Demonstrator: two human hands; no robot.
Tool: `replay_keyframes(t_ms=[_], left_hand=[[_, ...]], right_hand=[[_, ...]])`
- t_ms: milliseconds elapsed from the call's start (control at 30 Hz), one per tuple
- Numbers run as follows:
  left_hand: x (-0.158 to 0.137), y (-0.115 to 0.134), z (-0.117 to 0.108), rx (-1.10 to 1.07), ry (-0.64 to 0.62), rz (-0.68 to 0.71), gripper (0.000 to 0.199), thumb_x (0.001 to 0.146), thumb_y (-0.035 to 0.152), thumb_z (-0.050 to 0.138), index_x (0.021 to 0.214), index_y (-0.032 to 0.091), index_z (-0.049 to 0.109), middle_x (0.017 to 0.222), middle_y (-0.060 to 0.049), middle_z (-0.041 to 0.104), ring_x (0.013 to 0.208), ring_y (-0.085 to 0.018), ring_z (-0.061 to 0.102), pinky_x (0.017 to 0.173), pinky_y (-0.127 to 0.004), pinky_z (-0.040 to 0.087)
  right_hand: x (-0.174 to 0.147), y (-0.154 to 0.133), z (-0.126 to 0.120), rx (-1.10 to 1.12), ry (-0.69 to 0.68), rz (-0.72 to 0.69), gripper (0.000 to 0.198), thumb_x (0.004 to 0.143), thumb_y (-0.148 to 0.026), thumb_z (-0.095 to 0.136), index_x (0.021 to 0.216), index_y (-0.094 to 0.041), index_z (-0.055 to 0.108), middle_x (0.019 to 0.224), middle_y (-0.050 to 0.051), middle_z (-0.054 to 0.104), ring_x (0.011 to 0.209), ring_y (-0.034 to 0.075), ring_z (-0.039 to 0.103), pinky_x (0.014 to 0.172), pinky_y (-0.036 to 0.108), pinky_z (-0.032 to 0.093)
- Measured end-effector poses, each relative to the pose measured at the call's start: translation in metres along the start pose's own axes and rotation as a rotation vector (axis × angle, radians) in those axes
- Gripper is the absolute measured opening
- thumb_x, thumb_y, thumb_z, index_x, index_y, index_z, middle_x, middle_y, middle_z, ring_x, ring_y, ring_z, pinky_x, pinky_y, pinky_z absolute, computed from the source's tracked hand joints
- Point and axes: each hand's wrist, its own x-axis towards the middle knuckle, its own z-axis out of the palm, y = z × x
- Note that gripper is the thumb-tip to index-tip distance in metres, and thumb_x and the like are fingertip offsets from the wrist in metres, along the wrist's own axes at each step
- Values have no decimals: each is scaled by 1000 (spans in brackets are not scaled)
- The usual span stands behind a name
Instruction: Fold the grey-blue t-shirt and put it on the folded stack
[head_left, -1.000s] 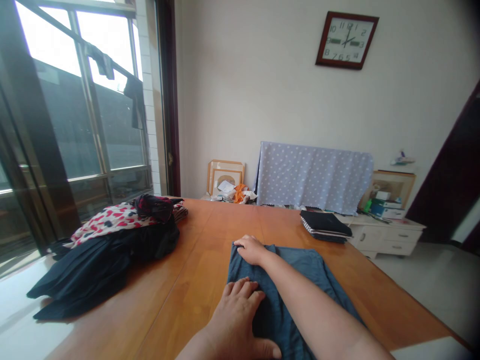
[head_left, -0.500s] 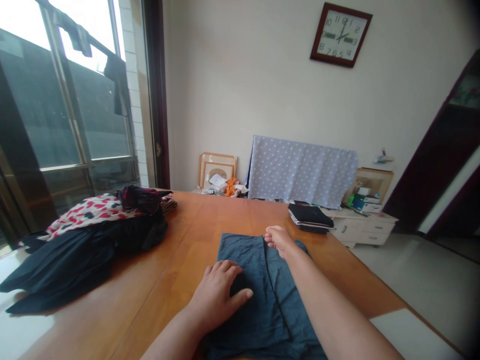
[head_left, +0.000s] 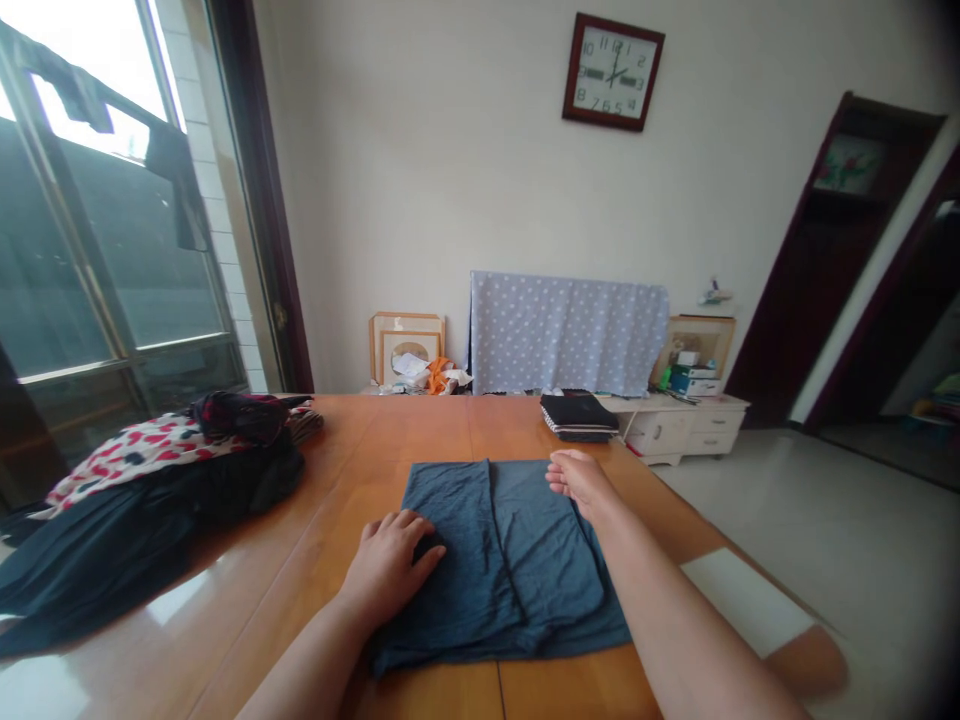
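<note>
A dark blue folded garment (head_left: pixel 457 560) lies on the wooden table in front of me, with a fold line running down its middle and some wrinkles. On its left edge rests my left hand (head_left: pixel 394 565), palm down, the thumb apart from the slightly bent fingers. My right hand (head_left: pixel 583 484) is closed in a pinch at the garment's far right corner, seemingly on the cloth; the fingertips partly hide what is between them.
Unfolded clothes (head_left: pixel 172 500), dark and red-and-white patterned, are heaped at the left. A small stack of folded clothes (head_left: pixel 579 416) sits near the table's far right. Beyond the table (head_left: pixel 367 420) stand a polka-dot cloth cover (head_left: pixel 566 335) and a white cabinet (head_left: pixel 697 435).
My right hand has moved right along the garment's far edge, and the right part of the garment now lies more spread out. My left hand stays at its left side. The view has shifted right.
</note>
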Motion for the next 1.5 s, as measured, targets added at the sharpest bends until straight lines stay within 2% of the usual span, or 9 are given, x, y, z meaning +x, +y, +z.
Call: replay_keyframes(t_ms=[200, 367, 500, 633, 867, 1033, 1133, 1367, 1500], left_hand=[[3, 4, -1, 44, -60, 31, 31, 93, 48, 50, 110, 28, 67, 114, -7, 65, 109, -26, 57, 95, -39, 38], [4, 1, -2, 33, -94, 54, 32, 92, 50, 52, 113, 29, 66, 118, -6, 64, 111, -27, 57, 93, -39, 40], [6, -11, -6, 9, -91, -3, 31, 94, 46, 48, 112, 28, 66, 117, -7, 64, 108, -25, 60, 92, -35, 43], [0, -19, -12, 10, -47, -43, 30, 96, 41, 44, 112, 27, 66, 116, -6, 65, 106, -23, 61, 90, -32, 44], [-28, -7, -13, 34, -33, 23, 33, 95, 48, 49, 116, 29, 64, 117, -6, 64, 110, -26, 59, 92, -36, 42], [-36, -5, -16, 39, -67, 27, 32, 94, 49, 50, 115, 29, 65, 120, -6, 64, 112, -27, 58, 96, -39, 39], [-33, 1, -18, 46, -45, 23, 33, 95, 49, 49, 115, 29, 66, 118, -7, 64, 112, -27, 57, 94, -39, 40], [-34, 27, -10, 6, -29, 156, 39, 98, 54, 41, 114, 28, 65, 113, -7, 64, 108, -25, 57, 96, -38, 39], [-33, 30, -7, 26, -56, 171, 35, 96, 51, 46, 113, 27, 66, 111, -7, 64, 107, -25, 58, 97, -39, 38]], right_hand=[[-39, 14, -59, -119, 107, -34, 24, 80, -37, 65, 94, -16, 66, 83, 7, 68, 64, 12, 61, 52, 19, 46], [-69, 32, -72, -228, 116, -91, 26, 81, -40, 61, 90, -17, 68, 81, 5, 67, 65, 12, 59, 52, 19, 41], [-90, 44, -58, -361, 39, -261, 27, 83, -41, 57, 91, -19, 69, 82, 3, 69, 71, 15, 61, 59, 22, 44], [-125, 44, -29, -467, -134, -401, 25, 87, -40, 53, 90, -20, 69, 78, 2, 67, 72, 17, 60, 65, 25, 45], [-191, 33, 16, -748, -352, -709, 17, 89, -28, 55, 88, -24, 72, 91, 3, 66, 89, 17, 59, 81, 27, 42], [-195, 30, 14, -737, -435, -696, 22, 90, -25, 52, 77, -23, 69, 81, 2, 66, 84, 16, 59, 78, 25, 41], [-181, 28, -6, -629, -338, -630, 22, 92, -29, 50, 80, -22, 68, 83, 1, 67, 80, 15, 61, 73, 24, 42], [-141, 42, -78, -644, 93, -396, 29, 90, -45, 49, 83, -22, 67, 72, 1, 67, 70, 19, 61, 64, 26, 40], [-128, 55, -106, -742, 165, -299, 29, 89, -47, 51, 83, -22, 65, 78, 3, 70, 73, 19, 62, 64, 27, 39]])
